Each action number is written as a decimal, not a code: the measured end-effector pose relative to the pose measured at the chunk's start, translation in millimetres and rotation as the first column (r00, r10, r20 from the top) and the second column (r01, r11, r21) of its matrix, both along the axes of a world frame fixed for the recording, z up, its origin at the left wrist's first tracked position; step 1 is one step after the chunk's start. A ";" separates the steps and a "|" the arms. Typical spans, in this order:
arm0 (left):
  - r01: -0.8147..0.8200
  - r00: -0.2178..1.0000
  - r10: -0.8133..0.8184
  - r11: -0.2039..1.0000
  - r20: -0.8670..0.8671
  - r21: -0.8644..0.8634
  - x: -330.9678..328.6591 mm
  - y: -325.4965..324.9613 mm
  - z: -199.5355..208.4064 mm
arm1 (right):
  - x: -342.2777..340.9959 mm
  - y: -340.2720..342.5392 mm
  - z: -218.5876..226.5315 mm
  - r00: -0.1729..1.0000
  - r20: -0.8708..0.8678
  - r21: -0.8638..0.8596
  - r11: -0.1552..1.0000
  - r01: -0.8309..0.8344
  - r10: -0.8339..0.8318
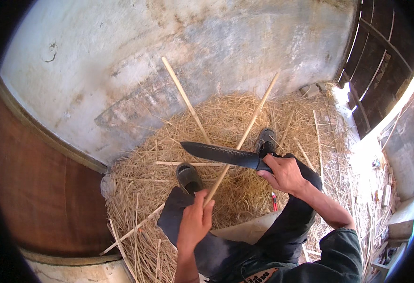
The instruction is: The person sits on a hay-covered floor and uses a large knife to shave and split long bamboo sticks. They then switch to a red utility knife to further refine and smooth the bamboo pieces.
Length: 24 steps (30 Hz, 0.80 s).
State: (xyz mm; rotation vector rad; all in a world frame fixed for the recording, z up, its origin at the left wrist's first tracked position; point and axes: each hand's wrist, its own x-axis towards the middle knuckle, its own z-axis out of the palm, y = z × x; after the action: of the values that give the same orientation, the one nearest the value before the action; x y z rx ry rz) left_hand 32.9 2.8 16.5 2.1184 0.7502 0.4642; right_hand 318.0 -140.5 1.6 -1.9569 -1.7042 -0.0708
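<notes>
My left hand [196, 220] is closed around the lower end of a long, pale wooden stick [248, 128], which slants up and to the right toward the wall. In my right hand [284, 173] is the handle of a large knife [220, 154] with a broad dark blade. That blade points left and crosses the stick, a little above my left hand. Whether its edge touches the stick, I cannot tell. Another pale stick [184, 98] leans against the wall beyond the blade. My shoes [189, 178] rest on straw on both sides of the held stick.
Straw [235, 111] covers the floor, with several loose sticks [136, 228] on it. A small red tool [274, 202] lies by my right leg. Ahead rises a stained plaster wall [122, 56]; a brown panel [46, 188] stands at left, dark boards [376, 56] at right.
</notes>
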 end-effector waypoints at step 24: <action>-0.100 0.995 0.092 0.978 0.049 0.185 -22.0 -36.7 -51.5 | 129.2 15.8 20.8 0.776 -0.038 0.000 0.776 0.630 -0.630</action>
State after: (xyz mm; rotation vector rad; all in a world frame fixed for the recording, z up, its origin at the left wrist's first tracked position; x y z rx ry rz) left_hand 10.9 -33.9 -35.0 2.2463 0.8162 0.6499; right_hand 447.2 -124.7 22.3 -2.4210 -0.9419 -0.2868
